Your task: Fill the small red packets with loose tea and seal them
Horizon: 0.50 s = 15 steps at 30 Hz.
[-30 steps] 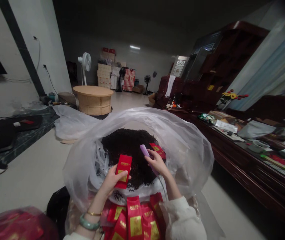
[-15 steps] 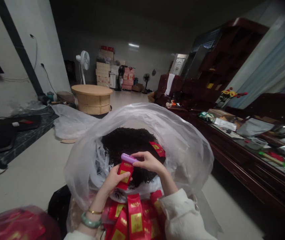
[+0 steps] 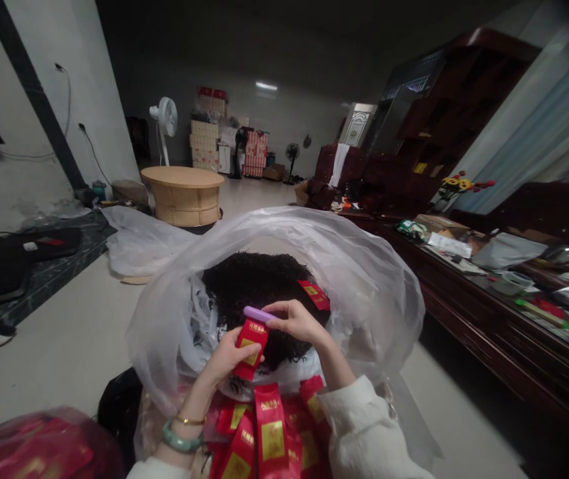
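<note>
My left hand (image 3: 233,356) is closed around a small red packet (image 3: 251,352) with a gold label, holding it upright over a large clear plastic bag (image 3: 369,286). My right hand (image 3: 294,322) grips a slim purple handheld bag sealer (image 3: 258,314), which lies across the packet's top edge. Inside the bag is a heap of dark, twisted dry leaves, like loose tea (image 3: 257,276). Another red packet (image 3: 315,294) rests on the heap's right side. Below my hands, several red packets (image 3: 271,432) lie piled close to me.
At the lower left sits a clear bag of red packets (image 3: 39,449). A round wooden table (image 3: 182,193) and a white fan (image 3: 167,118) stand beyond. Along the right runs a dark wooden table (image 3: 464,319) with clutter on it. Stacked boxes (image 3: 205,143) are against the back wall.
The purple sealer has tilted slightly and now lies flatter across the packet's top. Both hands stay almost in place; the view has shifted a little.
</note>
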{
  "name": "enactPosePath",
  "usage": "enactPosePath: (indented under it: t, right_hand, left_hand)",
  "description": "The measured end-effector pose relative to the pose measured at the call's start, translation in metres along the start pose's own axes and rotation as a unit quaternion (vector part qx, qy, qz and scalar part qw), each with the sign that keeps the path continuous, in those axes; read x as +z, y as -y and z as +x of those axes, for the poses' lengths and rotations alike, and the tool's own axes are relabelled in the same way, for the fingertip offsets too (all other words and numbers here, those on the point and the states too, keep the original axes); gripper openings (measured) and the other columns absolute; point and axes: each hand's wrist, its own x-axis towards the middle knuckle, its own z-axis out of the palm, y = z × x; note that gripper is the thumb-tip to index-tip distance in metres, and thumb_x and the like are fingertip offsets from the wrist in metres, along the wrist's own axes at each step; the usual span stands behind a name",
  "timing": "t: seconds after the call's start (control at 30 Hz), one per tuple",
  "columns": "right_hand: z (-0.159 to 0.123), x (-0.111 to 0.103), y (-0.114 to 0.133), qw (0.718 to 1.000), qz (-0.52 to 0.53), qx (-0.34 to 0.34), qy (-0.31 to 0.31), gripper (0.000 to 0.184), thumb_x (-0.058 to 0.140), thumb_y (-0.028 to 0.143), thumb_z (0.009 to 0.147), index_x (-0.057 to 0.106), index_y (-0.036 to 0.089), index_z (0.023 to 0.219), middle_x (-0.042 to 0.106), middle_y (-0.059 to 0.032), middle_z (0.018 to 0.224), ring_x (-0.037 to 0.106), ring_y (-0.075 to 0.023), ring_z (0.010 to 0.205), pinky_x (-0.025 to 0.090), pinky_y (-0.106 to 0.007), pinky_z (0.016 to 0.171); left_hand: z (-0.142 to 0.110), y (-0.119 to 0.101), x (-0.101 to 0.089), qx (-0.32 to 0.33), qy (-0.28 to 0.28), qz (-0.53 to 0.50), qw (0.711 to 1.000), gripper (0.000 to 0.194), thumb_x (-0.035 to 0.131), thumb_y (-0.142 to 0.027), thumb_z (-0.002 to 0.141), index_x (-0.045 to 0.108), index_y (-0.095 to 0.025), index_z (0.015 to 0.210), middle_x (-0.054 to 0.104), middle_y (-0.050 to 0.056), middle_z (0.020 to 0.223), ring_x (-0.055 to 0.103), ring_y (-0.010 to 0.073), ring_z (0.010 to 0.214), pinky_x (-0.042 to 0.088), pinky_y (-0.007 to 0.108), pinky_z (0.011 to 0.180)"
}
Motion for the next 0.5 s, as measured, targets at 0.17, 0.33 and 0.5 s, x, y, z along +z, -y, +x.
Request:
enactPosePath:
  t: [0.17,0.33,0.5]
  right_hand:
    - [-0.0003,0.0007,-0.0013,1.0,-0.001,-0.003,-0.003,0.033,0.07,0.033,0.07,0.073,0.018,0.1,0.073,-0.004,0.098,0.064,-0.0237,0.089,0.049,-0.032,0.078]
    - [-0.0007,0.001,-0.0017,1.0,0.002,-0.004,-0.003,0.033,0.069,0.032,0.071,0.073,0.018,0.1,0.073,-0.0032,0.098,0.065,-0.024,0.091,0.049,-0.033,0.08]
    - [-0.0011,0.0017,-0.0022,1.0,0.001,-0.003,-0.005,0.034,0.069,0.031,0.071,0.072,0.017,0.101,0.073,-0.0048,0.099,0.065,-0.0246,0.091,0.049,-0.033,0.081]
  left_hand:
    - [0.0003,0.0005,0.0002,-0.001,-0.001,0.005,1.0,0.053,0.083,-0.04,0.053,0.058,-0.014,0.092,0.071,0.005,0.074,0.07,0.0216,0.061,0.053,0.028,0.055]
    - [-0.0007,-0.0014,0.0017,-0.006,-0.004,0.007,1.0,0.053,0.082,-0.04,0.053,0.058,-0.014,0.092,0.071,0.005,0.074,0.07,0.022,0.061,0.052,0.028,0.056]
    - [-0.0014,-0.0018,0.0018,-0.007,-0.001,0.005,1.0,0.054,0.083,-0.041,0.052,0.058,-0.014,0.092,0.07,0.005,0.074,0.07,0.0222,0.061,0.052,0.029,0.056]
